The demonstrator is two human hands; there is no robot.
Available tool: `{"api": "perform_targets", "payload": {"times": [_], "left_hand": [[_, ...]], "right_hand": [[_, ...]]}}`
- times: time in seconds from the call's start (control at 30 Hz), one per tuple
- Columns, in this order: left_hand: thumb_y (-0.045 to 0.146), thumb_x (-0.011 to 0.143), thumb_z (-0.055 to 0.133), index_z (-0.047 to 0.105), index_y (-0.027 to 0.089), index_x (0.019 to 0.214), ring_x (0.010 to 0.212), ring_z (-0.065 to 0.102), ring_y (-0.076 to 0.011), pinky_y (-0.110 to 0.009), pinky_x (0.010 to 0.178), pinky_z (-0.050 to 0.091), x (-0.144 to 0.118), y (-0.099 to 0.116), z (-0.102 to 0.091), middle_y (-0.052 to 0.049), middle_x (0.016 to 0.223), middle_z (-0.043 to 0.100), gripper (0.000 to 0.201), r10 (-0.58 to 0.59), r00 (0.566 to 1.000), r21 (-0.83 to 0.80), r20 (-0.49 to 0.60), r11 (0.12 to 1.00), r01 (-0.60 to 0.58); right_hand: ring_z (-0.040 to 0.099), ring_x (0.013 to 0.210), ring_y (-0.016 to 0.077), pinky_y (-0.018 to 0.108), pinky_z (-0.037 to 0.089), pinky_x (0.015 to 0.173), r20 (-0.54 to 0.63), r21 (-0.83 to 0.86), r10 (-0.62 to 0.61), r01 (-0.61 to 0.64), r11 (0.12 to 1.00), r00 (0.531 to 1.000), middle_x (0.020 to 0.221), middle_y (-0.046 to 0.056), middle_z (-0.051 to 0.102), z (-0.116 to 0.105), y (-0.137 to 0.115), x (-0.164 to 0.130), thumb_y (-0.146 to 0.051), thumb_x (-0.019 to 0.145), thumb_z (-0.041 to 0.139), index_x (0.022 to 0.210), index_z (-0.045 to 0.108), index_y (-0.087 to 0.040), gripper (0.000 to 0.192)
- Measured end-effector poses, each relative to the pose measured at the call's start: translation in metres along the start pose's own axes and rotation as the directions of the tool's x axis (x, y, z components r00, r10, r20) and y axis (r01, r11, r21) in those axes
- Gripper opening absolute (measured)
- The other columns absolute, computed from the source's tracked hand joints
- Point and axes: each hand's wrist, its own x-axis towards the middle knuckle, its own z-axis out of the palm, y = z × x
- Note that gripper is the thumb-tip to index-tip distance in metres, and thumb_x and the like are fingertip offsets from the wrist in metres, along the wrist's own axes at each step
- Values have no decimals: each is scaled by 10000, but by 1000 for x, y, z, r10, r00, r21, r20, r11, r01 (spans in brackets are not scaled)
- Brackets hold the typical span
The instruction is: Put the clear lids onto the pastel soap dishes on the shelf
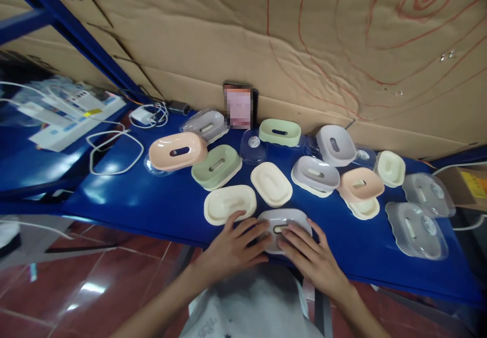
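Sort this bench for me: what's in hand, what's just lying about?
In hand: grey soap box, under left hand and right hand; cream tray beside them.
Lying about: charger cable, phone, cardboard, clear lids.

Pretty crowded on the blue table point(152, 201). Soap boxes run in a band from the pink box point(177, 151) across to the clear lids point(416, 229) on the right, mostly touching or just beside each other, so no clean lane through. Open blue surface sits front-left, below the looped white cable point(114, 150). Cardboard wall point(304, 38) blocks the back.
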Motion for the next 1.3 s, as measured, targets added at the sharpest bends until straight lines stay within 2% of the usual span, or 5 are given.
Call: {"api": "perform_targets", "payload": {"times": [0.37,0.6,0.8,1.07,1.3], "left_hand": [[312,1096,576,713,213,1232,1150,731,-272,-443,1056,466,60,-40,-47,-93,1238,795,217,-234,964,121,-125,961,249],[611,1060,560,483,64,1574,1200,703,-462,-602,1113,373,167,-98,-25,-292,1265,739,754,-740,666,522,92,606,600],[549,987,633,507,80,1494,1233,693,-469,-568,1085,411,178,-103,-13,-299,1325,702,703,-769,606,441,203,624,645],[556,971,622,598,185,1401,1212,718,-399,-495,1016,532,155,-102,-64,-164,1284,761,568,-670,659,228,342,739,633],[279,878,712,532,266,1482,1497,549,-313,-491,1210,500,75,-37,-54,-116,1665,516,631,-147,948,-345,283,906,244]], "right_hand": [[614,1439,188,472,160,1409,-4,95,43,-43,995,999,1444,29,742,5,-2,-1,-132,1089,569,1351,726,-213,316],[631,1414,202,471,259,1375,-60,107,85,-78,991,995,1425,45,749,6,-4,-1,-158,1085,593,1315,735,-204,275],[645,1399,212,496,363,1326,-62,127,159,-150,980,985,1409,59,755,5,-5,-1,-183,1095,573,1330,721,-237,283],[573,1486,273,608,316,1334,-44,158,191,-181,971,981,1480,71,703,8,-1,-4,-203,1068,628,1387,695,-282,336],[211,1681,425,635,488,1226,-150,246,412,-370,896,899,1836,203,87,12,6,-24,-439,994,765,1756,218,-251,957]]}}
